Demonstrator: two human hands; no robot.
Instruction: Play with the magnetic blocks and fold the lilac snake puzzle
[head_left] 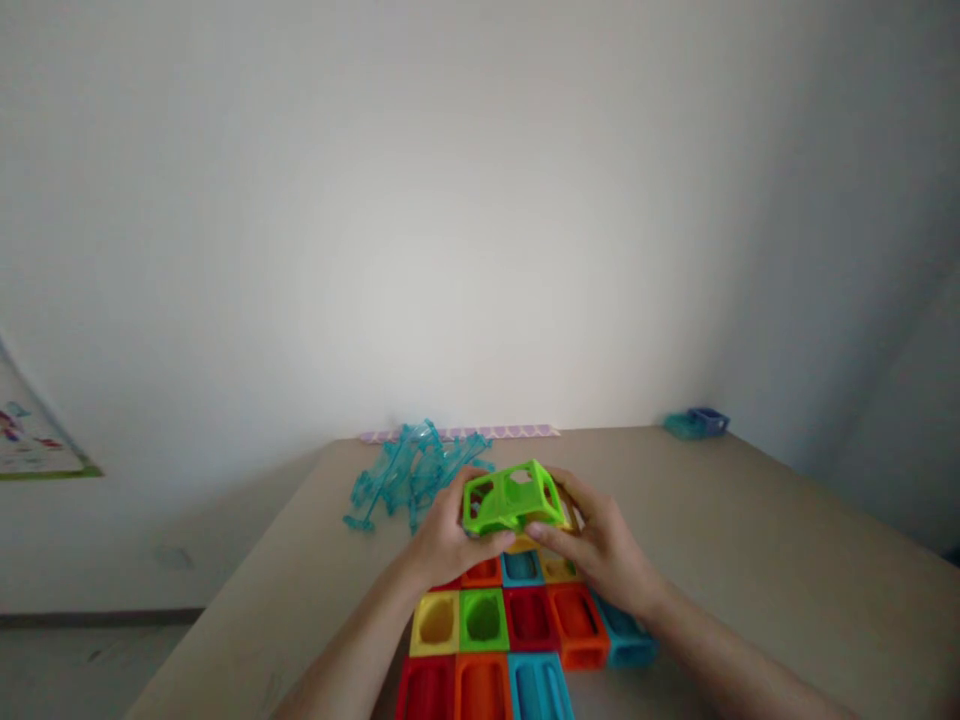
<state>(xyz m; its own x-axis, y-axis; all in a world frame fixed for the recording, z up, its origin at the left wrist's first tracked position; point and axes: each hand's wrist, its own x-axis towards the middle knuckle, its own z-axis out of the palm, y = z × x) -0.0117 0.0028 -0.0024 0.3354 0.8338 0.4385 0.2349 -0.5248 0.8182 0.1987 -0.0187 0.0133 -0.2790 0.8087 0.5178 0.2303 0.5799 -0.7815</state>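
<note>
Both my hands hold a bright green hollow plastic block (512, 497) above the far end of a mat of coloured blocks (510, 635). My left hand (448, 540) grips the block's left side with curled fingers. My right hand (600, 543) pinches its right side, thumb underneath. The mat is made of red, orange, yellow, green and blue hollow blocks set side by side on the beige table (750, 560). Its far row is partly hidden by my hands.
A heap of clear turquoise plastic track pieces (409, 470) lies behind my left hand. A lilac patterned strip (461, 433) runs along the table's far edge by the white wall. Two small blocks, teal and blue (697, 423), sit at the far right corner.
</note>
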